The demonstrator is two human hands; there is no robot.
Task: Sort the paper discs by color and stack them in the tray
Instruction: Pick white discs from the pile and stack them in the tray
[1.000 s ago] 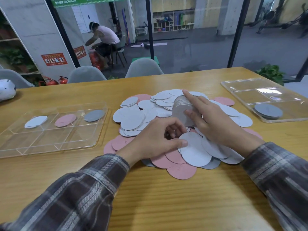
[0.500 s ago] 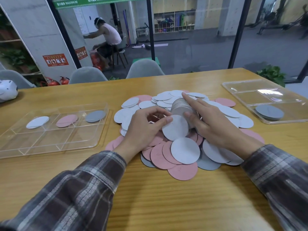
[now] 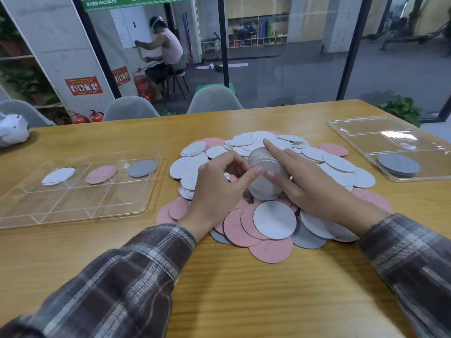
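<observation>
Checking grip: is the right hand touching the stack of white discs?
Touching. Head view: the right hand lays its forefinger over the stack of white discs, thumb against its face.

Wooden table (image 3: 244,301) carries disc pile (image 3: 273,220) (mixed colours), left tray (image 3: 73,206), right tray (image 3: 366,142)

1 head-worn camera looks forward and down, close over the table (image 3: 244,301).

A gym: exercise machines (image 3: 400,37) and equipment cubbies (image 3: 256,35) beyond glass partitions (image 3: 292,76).
</observation>
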